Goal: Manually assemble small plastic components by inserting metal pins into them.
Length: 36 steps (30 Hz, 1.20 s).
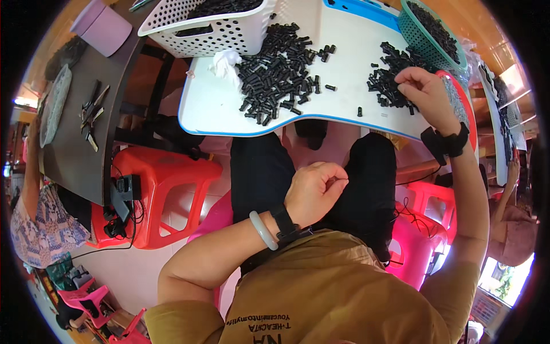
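Note:
My left hand (317, 192) is held above my lap with its fingers curled in and the thumb against the index finger. Whatever lies inside it, if anything, is hidden. At the right end of the white table (344, 63), my right hand (427, 97) is over the edge of a smaller pile of short black cylindrical plastic parts (389, 77). Its thumb and fingertips are drawn together, and I cannot make out what is between them. A larger pile of the same black parts (275, 74) spreads across the table's left half. One single part (360, 112) stands near the front edge.
A white perforated basket (229, 40) of black parts stands at the back left, with crumpled white tissue (225, 62) beside it. A green basket (424, 46) sits at the back right. On the dark side table (80, 166) are small hand tools (91, 117). Red stools (154, 189) flank me.

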{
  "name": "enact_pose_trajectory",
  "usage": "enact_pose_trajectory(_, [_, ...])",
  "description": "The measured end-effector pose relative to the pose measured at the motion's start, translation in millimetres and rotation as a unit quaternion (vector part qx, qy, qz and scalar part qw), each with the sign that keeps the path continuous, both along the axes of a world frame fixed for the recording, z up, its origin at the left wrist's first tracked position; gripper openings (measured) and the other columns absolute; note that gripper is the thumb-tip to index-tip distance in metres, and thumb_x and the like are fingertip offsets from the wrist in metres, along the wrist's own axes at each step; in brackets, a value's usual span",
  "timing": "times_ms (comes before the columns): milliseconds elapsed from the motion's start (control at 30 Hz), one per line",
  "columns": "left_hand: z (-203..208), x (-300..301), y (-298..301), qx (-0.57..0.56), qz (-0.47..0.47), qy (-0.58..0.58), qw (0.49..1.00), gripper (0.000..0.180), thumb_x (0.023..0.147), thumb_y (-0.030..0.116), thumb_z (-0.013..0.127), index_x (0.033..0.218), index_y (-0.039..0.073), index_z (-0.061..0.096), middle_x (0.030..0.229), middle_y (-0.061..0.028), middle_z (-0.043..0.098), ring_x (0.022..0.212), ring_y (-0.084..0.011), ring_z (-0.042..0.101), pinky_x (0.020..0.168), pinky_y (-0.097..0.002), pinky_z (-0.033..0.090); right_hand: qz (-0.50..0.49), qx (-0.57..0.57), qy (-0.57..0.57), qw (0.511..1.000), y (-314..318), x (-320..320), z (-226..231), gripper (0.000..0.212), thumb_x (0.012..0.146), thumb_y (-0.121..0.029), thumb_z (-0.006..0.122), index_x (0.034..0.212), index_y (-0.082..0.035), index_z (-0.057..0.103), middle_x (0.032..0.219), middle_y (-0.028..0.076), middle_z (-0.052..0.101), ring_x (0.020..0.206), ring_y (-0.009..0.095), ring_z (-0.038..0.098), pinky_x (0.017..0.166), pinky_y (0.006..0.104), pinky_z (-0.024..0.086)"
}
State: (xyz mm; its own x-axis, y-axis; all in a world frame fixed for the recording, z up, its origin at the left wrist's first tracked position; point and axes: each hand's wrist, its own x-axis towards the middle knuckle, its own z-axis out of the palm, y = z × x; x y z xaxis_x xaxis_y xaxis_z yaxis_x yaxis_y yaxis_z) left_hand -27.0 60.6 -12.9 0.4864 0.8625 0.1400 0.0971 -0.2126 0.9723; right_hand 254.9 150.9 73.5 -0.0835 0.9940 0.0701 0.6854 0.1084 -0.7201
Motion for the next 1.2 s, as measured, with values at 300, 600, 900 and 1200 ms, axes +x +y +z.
enact_pose_trajectory(300, [-1.8, -0.4, 0.8, -0.013, -0.005, 0.003, 1.000, 0.003, 0.080, 0.001, 0.064, 0.083, 0.000, 0.063, 0.073, -0.0060, 0.059, 0.062, -0.0099, 0.056, 0.056, -0.0231, 0.044, 0.140, 0.153, -0.270, 0.940, 14.7, -33.1, -5.9, 0.011, 0.074, -0.005, 0.056, 0.082, -0.002, 0.062, 0.078, 0.013, 0.058, 0.076, 0.031, 0.058, 0.067, 0.0373, 0.048])
enact_pose_trajectory(600, [-0.3, -0.2, 0.0, 0.013, -0.001, 0.002, 1.000, 0.004, 0.079, 0.003, 0.065, 0.082, 0.001, 0.063, 0.071, -0.0074, 0.060, 0.062, -0.0146, 0.057, 0.057, -0.0263, 0.044, 0.152, 0.168, -0.300, 0.927, 14.7, -36.9, -12.2, 0.007, 0.076, -0.006, 0.054, 0.080, -0.004, 0.060, 0.079, 0.012, 0.056, 0.077, 0.031, 0.057, 0.068, 0.0394, 0.047])
enact_pose_trajectory(900, [0.8, -0.1, 0.8, 0.016, -0.003, 0.005, 1.000, 0.004, 0.079, 0.003, 0.065, 0.082, 0.002, 0.063, 0.070, -0.0071, 0.059, 0.060, -0.0132, 0.055, 0.055, -0.0254, 0.043, 0.109, 0.096, -0.147, 0.978, 13.0, -32.9, -2.6, 0.011, 0.075, -0.003, 0.055, 0.085, 0.001, 0.059, 0.076, 0.016, 0.058, 0.068, 0.033, 0.056, 0.064, 0.0372, 0.046])
enact_pose_trajectory(1200, [0.8, -2.0, 4.1, -0.007, 0.003, 0.002, 1.000, 0.004, 0.080, 0.002, 0.065, 0.083, 0.001, 0.063, 0.072, -0.0059, 0.060, 0.061, -0.0103, 0.056, 0.056, -0.0241, 0.044, 0.074, 0.079, -0.229, 0.968, -12.9, 5.4, 15.1, 0.008, 0.072, -0.003, 0.055, 0.080, 0.001, 0.057, 0.070, 0.015, 0.056, 0.067, 0.029, 0.057, 0.061, 0.0359, 0.045])
